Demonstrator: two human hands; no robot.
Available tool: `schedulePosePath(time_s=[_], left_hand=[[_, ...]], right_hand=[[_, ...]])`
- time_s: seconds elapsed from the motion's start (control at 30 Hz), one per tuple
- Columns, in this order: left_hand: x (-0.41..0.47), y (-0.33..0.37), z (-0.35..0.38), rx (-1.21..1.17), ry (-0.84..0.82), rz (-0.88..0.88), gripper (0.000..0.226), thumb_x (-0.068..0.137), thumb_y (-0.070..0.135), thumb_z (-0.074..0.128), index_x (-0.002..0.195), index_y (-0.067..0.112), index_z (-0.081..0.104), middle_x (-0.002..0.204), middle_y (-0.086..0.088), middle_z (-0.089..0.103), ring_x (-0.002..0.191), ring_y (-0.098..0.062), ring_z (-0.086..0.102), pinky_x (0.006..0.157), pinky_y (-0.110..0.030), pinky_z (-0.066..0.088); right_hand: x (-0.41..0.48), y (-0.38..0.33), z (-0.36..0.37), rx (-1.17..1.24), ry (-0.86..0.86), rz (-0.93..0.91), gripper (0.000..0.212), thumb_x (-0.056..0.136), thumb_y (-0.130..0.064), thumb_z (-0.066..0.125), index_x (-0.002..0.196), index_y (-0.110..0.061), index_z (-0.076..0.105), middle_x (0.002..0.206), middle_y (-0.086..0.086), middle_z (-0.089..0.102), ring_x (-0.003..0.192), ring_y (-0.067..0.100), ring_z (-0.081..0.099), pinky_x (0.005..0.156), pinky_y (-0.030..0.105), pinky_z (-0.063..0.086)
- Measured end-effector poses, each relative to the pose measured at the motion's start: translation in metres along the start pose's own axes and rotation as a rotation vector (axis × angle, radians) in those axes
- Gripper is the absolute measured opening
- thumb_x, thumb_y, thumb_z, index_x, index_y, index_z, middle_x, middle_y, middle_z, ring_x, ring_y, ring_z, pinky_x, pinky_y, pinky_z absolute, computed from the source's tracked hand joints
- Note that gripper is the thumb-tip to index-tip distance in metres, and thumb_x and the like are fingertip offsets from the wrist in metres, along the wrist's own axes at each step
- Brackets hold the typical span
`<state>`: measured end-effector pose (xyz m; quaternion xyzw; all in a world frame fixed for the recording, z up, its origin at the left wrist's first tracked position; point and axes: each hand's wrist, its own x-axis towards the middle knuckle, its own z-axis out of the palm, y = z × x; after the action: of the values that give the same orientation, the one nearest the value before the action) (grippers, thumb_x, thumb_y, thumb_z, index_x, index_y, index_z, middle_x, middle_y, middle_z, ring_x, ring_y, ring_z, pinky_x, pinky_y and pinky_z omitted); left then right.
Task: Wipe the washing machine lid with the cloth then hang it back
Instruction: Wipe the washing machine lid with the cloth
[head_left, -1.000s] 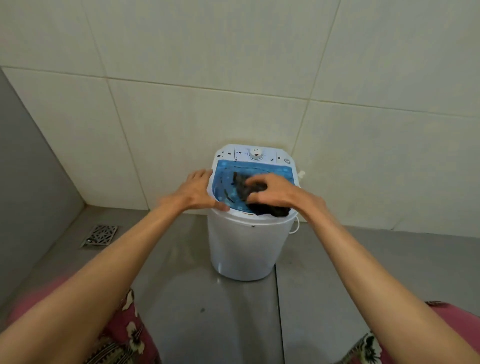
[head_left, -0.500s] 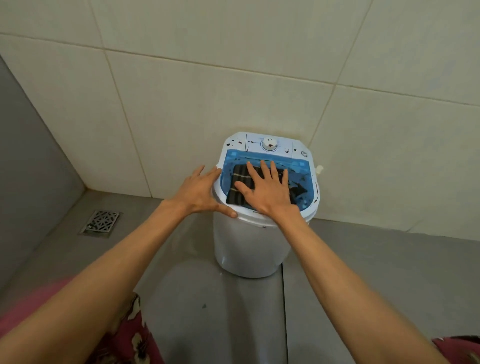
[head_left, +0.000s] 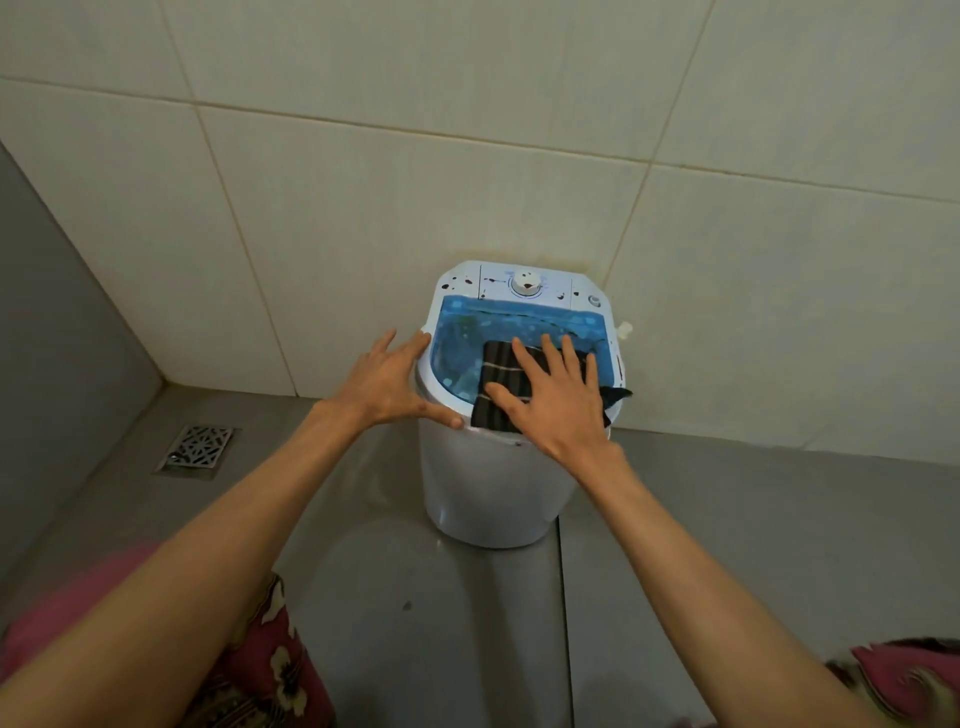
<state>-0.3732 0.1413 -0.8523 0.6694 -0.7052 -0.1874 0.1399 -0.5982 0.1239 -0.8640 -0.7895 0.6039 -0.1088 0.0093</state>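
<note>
A small white washing machine (head_left: 483, 488) stands on the grey floor against the tiled wall. Its translucent blue lid (head_left: 462, 338) lies flat on top, with a white control panel and a dial (head_left: 525, 285) behind it. A dark cloth (head_left: 501, 376) with thin pale stripes lies flat on the lid's right half, one corner hanging past the right rim. My right hand (head_left: 553, 402) presses flat on the cloth, fingers spread. My left hand (head_left: 387, 384) rests on the machine's left rim, thumb along the front edge, holding nothing.
A metal floor drain (head_left: 197, 449) sits in the floor at the left. A grey wall closes the left side and pale tiles rise behind the machine. My knees in red patterned fabric (head_left: 275, 675) show at the bottom corners.
The cloth went from bunched under my right hand to spread flat. My right hand has slid it from the lid's middle toward the right rim. My left hand stayed on the left rim.
</note>
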Motion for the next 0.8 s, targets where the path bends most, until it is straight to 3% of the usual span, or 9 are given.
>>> schedulePosePath(time_s=[0.17, 0.33, 0.53, 0.7, 0.8], left_hand=[[0.003, 0.0, -0.003, 0.021, -0.022, 0.002, 0.127, 0.052, 0.071, 0.079, 0.154, 0.029, 0.018, 0.162, 0.003, 0.021, 0.15, -0.033, 0.005, 0.119, -0.052, 0.016], [0.013, -0.005, 0.0, 0.071, -0.01, 0.032, 0.127, 0.044, 0.08, 0.075, 0.15, 0.03, 0.026, 0.157, 0.005, 0.034, 0.149, -0.036, 0.009, 0.119, -0.052, 0.018], [0.022, -0.01, 0.002, 0.134, -0.012, 0.063, 0.128, 0.041, 0.085, 0.071, 0.148, 0.031, 0.028, 0.152, 0.004, 0.043, 0.149, -0.037, 0.01, 0.118, -0.054, 0.018], [0.02, -0.006, 0.0, 0.121, -0.026, 0.052, 0.128, 0.042, 0.081, 0.073, 0.15, 0.03, 0.026, 0.154, 0.003, 0.039, 0.149, -0.037, 0.007, 0.118, -0.055, 0.018], [0.018, -0.006, -0.001, 0.108, -0.021, 0.061, 0.128, 0.042, 0.081, 0.073, 0.15, 0.03, 0.026, 0.155, 0.003, 0.038, 0.149, -0.037, 0.007, 0.118, -0.055, 0.018]], right_hand=[[-0.008, 0.042, -0.01, 0.078, 0.022, 0.249, 0.077, 0.092, -0.071, 0.03, 0.156, -0.029, 0.02, 0.163, 0.013, 0.016, 0.15, 0.034, 0.007, 0.12, 0.052, 0.007], [0.03, 0.061, -0.014, 0.222, -0.026, 0.438, 0.078, 0.093, -0.065, 0.037, 0.156, -0.022, 0.019, 0.147, 0.024, 0.036, 0.133, 0.041, 0.036, 0.106, 0.051, 0.032], [0.095, 0.064, -0.014, 0.178, -0.073, 0.497, 0.081, 0.094, -0.066, 0.033, 0.157, -0.017, 0.015, 0.147, 0.026, 0.037, 0.133, 0.041, 0.038, 0.105, 0.049, 0.034], [0.109, 0.069, -0.015, 0.166, -0.02, 0.497, 0.073, 0.095, -0.062, 0.035, 0.146, -0.01, 0.033, 0.134, 0.024, 0.053, 0.121, 0.04, 0.052, 0.095, 0.043, 0.041], [0.093, 0.067, -0.012, 0.187, 0.016, 0.481, 0.074, 0.095, -0.062, 0.035, 0.148, -0.011, 0.031, 0.132, 0.024, 0.053, 0.119, 0.041, 0.052, 0.097, 0.044, 0.04]])
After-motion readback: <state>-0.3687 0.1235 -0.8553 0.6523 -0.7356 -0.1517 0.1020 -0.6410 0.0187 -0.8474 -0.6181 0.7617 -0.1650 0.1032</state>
